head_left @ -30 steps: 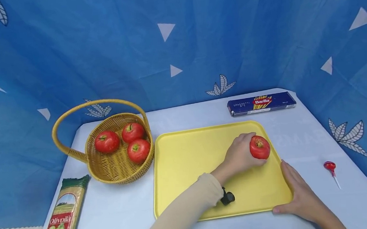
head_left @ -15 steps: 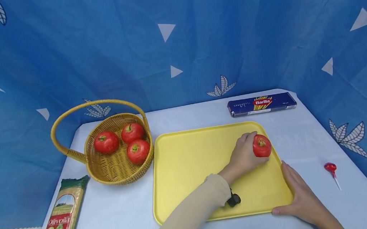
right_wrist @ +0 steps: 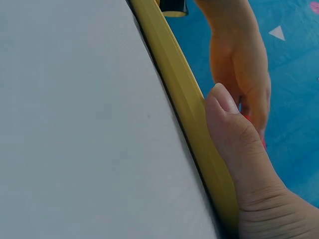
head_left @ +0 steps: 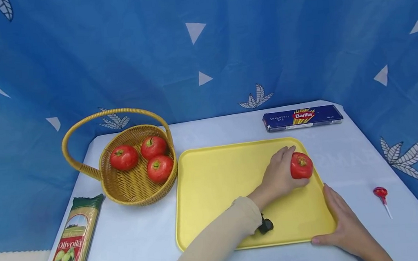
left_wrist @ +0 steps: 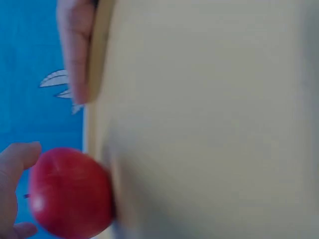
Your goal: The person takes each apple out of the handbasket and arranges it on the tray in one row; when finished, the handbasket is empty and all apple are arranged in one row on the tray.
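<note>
Grip of the left hand (head_left: 280, 173): closed around one red apple (head_left: 302, 165), with fingers on the far side of the fruit and the thumb on the near side. Apple position: over the right part of the yellow tray (head_left: 213, 187), near the tray's right edge, stem end facing up. Contact between this apple and the tray surface cannot be determined.

Grip of the right hand (head_left: 347, 228): not wrapped around anything; the fingers extend along the tray's right edge and the thumb lies at its near edge, spanning the near right corner. The right wrist view shows the thumb against the yellow rim.

Tray position: flat on the white worktop (head_left: 140, 242), right of the wicker basket (head_left: 142, 200). A black device (head_left: 265, 226) sits at the left cuff, above the tray.

Basket position: toward the worktop's far left corner, handle raised. It contains three red apples (head_left: 160, 169).

Perimeter items: a blue spaghetti box (head_left: 302, 118) lies at the far edge, near the far right corner; a pasta packet (head_left: 72, 243) lies along the left edge; a red lollipop (head_left: 381, 192) lies near the right edge, its stick pointing toward the near side.
</note>
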`<move>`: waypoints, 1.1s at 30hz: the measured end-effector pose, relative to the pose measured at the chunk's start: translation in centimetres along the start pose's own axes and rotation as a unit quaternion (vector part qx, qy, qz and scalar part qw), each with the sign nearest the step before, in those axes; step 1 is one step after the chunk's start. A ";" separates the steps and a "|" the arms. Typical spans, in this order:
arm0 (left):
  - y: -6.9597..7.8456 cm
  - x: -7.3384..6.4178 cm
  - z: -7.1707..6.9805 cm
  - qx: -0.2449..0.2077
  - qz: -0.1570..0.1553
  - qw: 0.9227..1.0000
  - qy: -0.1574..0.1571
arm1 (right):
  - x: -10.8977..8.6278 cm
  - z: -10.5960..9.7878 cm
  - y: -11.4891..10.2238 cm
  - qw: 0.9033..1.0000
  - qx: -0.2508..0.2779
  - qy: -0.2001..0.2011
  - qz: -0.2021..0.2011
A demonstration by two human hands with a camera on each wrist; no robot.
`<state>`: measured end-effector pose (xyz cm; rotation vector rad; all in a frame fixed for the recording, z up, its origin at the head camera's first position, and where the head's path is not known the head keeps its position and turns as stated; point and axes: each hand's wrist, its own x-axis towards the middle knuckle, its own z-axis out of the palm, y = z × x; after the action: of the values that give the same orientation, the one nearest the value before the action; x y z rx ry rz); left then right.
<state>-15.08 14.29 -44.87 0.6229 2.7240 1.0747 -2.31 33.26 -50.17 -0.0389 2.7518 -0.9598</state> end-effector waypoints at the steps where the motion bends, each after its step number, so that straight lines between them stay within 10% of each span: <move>1: 0.1 -0.2 -0.4 -0.001 0.005 1.000 0.002 | 0.0 0.0 0.0 1.000 -0.001 0.000 0.001; 11: 0.6 -3.7 -6.5 -0.024 0.068 0.997 0.029 | -0.4 0.1 0.4 1.000 0.007 0.003 -0.001; 19: 0.1 -9.2 -11.7 -0.078 0.069 0.994 0.045 | -0.3 0.0 0.2 1.000 0.000 -0.010 0.012; 27: -5.4 -14.4 -16.7 -0.079 0.016 0.980 0.184 | 0.0 -0.2 0.1 1.000 -0.003 -0.015 0.009; 33: -11.4 -16.6 -20.0 -0.048 -0.091 0.962 0.255 | 0.2 -0.1 0.1 0.999 0.001 -0.027 0.017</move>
<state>-9.41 -12.69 -38.26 0.0760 3.0371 1.4760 -2.49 33.39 -50.20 -0.0177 2.6937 -0.9390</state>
